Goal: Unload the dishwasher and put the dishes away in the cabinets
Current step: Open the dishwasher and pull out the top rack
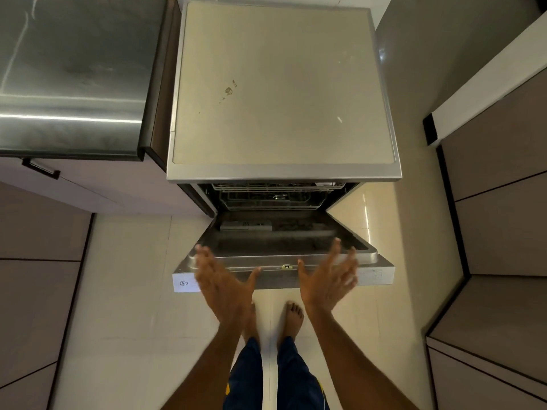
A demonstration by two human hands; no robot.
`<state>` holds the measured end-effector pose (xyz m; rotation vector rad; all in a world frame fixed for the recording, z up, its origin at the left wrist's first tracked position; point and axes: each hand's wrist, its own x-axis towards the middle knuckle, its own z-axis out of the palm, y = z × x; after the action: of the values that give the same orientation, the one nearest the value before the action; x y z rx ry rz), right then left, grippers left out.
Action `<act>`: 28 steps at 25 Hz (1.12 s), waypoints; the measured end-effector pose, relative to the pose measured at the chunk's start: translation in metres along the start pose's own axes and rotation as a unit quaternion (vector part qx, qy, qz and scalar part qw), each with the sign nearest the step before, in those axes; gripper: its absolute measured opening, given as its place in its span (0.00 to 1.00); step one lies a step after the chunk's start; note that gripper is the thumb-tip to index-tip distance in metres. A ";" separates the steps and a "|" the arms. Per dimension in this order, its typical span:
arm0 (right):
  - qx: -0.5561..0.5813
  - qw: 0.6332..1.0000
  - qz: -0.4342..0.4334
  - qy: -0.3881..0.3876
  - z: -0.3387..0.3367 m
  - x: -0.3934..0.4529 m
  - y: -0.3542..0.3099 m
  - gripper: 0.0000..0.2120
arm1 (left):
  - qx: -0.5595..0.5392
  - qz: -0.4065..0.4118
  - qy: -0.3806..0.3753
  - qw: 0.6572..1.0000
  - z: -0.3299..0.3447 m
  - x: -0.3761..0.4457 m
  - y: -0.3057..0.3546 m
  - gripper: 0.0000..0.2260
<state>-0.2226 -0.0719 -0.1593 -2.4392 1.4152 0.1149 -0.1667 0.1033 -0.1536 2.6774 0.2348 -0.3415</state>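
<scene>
A freestanding dishwasher (281, 93) with a beige top stands ahead of me. Its steel-lined door (284, 247) hangs partly lowered toward me. Through the gap I see wire racks (275, 196) with little visible in them. My left hand (222, 282) is held palm-in at the door's left front edge, fingers straight and spread. My right hand (328, 279) mirrors it near the right front edge, fingers spread and slightly blurred. Neither hand holds anything, and I cannot tell whether they touch the door.
A stainless steel counter (71, 75) lies to the left above a drawer with a dark handle (41, 168). Grey-brown cabinet fronts (500, 232) line the right side and the left (38, 276). My bare feet (293, 318) stand on the pale tiled floor beneath the door.
</scene>
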 end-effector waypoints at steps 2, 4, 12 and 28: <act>-0.059 0.980 -0.183 -0.046 0.010 0.012 0.009 0.29 | 0.066 0.155 -0.049 0.984 0.013 0.015 -0.021 0.45; -0.094 0.956 -0.265 -0.080 0.018 0.022 0.020 0.25 | 0.114 0.249 -0.067 0.959 0.019 0.026 -0.039 0.38; -0.159 0.869 -0.422 -0.204 0.011 0.045 0.048 0.50 | 0.146 0.335 -0.104 0.925 0.032 0.026 -0.076 0.51; -0.160 0.841 -0.467 -0.221 0.260 -0.062 0.248 0.50 | 0.205 0.344 -0.162 0.902 0.260 -0.086 -0.275 0.42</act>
<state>-0.4434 -0.0534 -0.4491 -2.8124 -0.0691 0.6636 -0.3606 0.2262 -0.4666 2.8105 -0.9609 -0.6403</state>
